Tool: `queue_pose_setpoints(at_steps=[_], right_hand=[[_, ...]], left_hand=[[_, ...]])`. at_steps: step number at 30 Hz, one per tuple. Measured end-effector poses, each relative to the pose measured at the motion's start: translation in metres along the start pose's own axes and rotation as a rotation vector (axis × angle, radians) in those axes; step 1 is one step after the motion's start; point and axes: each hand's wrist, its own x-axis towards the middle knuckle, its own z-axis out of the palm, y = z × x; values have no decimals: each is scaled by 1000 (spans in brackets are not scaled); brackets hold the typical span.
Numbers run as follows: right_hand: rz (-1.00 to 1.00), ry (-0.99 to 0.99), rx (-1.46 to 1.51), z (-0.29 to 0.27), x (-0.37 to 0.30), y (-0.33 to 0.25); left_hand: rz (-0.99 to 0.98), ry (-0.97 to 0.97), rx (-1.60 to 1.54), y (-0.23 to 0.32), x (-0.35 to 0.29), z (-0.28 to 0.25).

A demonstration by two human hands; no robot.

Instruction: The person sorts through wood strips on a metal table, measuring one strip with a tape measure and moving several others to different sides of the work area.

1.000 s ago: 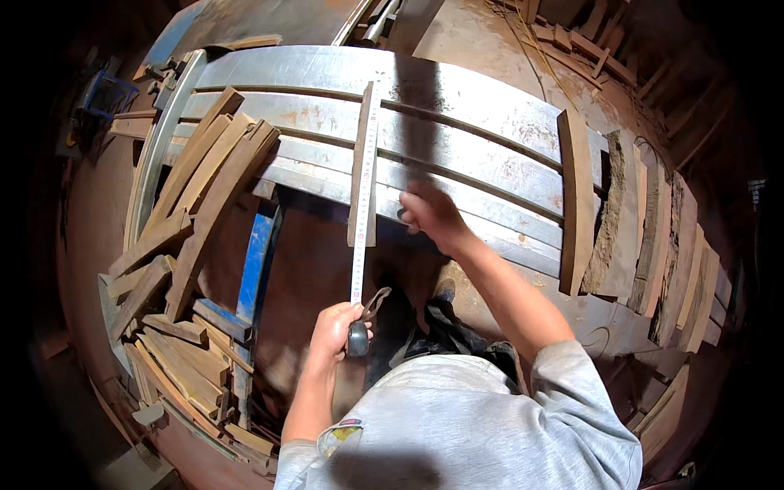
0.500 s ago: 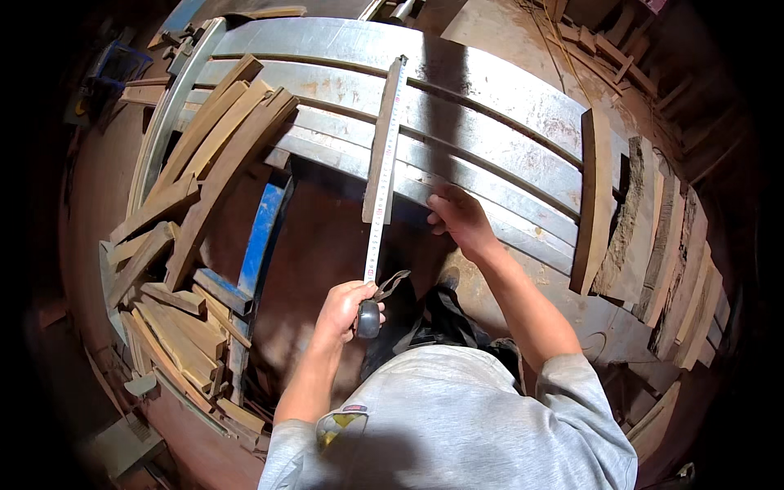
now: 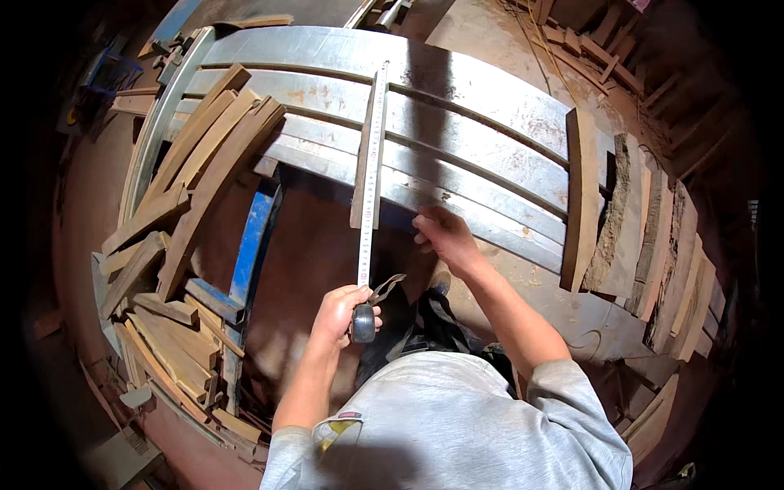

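Note:
My left hand is closed round a black tape measure with a dark strap on it. Its white blade is drawn out away from me, over a narrow wooden strip. That strip lies across the slatted metal bench top, its near end jutting past the front edge. The blade's far tip is at about the strip's far end. By the bench's front edge, right of the strip, my right hand has its fingers curled in, with nothing visible in them.
Wooden boards are piled on the bench's left end, above a blue metal frame. One thick board lies across its right end, beside several rough-edged boards. More scrap wood lies on the floor at the far right.
The view has shifted slightly, moving the bench a little left and down. Against the strip, the blade now lies more over its middle. My left hand still holds the tape measure; my right hand stays curled.

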Motion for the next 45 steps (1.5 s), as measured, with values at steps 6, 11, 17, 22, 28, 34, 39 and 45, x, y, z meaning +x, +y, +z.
queue_pose_setpoints(at_steps=[6,11,17,22,28,34,39,45], right_hand=[[-13,-28,7,-2,-9,-2],[1,-29,16,-4,-7,6],[21,-31,28,1,-11,9],[47,-66,-21,8,-17,13],[95,-103,-93,14,-23,22],[109,-204,-222,25,-43,1],[109,-319,-59,31,-69,-8],[88,-363,-164,20,-84,-29]], left_hand=[[-2,2,-1,6,4,5],[0,4,-26,2,-1,8],[2,-3,-22,0,-1,10],[-1,-11,-28,-3,3,9],[-5,4,-8,-2,3,11],[89,-30,-46,-2,6,15],[354,-108,-83,14,22,42],[602,90,272,6,47,64]])
